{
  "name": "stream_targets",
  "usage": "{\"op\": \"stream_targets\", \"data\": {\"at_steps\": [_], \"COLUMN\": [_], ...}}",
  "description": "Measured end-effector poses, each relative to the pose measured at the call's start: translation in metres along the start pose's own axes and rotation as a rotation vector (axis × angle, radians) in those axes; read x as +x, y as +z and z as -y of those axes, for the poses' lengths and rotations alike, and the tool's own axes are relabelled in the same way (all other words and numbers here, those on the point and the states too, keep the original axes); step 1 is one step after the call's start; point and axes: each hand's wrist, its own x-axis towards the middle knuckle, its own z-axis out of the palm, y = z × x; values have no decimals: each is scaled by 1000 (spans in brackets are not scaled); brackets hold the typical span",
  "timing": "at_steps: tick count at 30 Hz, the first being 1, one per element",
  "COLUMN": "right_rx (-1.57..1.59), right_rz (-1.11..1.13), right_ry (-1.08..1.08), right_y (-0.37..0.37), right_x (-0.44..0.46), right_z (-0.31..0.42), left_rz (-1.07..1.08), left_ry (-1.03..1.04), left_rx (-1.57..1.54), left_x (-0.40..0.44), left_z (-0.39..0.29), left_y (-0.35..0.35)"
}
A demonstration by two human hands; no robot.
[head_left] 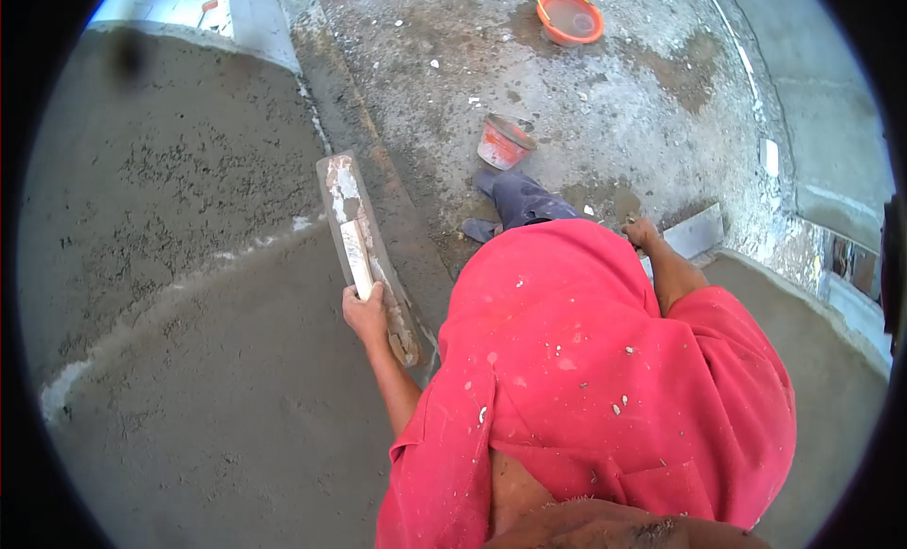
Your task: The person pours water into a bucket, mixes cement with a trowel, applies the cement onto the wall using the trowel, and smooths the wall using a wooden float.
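My left hand is closed around the pale handle of a long plastering float caked with dried mortar. The float lies along the edge of a surface of wet grey plaster, its lower end close to my red shirt. On the other side of my body, my right hand is wrapped around the handle of a plastering trowel, whose flat grey rectangular blade reaches out to the right. My shirt hides part of the blade. My fingers on that side are small and partly hidden.
A small red bucket spattered with mortar stands by my shoes. Farther off is an orange bucket of cloudy water. Stony ground spreads between the plaster on the left and a grey surface on the right.
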Motion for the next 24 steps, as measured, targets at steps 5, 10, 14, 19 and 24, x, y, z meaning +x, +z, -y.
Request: {"op": "stream_targets", "data": {"at_steps": [5, 10, 14, 19, 24], "right_rx": [638, 808, 979, 1348, 1270], "right_rz": [-250, -589, -902, -582, -1069], "right_ry": [308, 144, -85, -558, -578], "right_y": [-8, -89, -217, -332, -389], "right_x": [-18, -19, -78, -93, -7], "right_z": [13, 36, 95, 151, 151], "left_rz": [59, 70, 80, 123, 290], "left_ry": [178, 300, 356, 410, 510], "left_rx": [-88, -53, -97, -195, -325], "left_x": [10, 22, 45, 64, 55], "left_z": [-63, -124, -189, -299, -425], "left_y": [22, 28, 60, 145, 257]}}
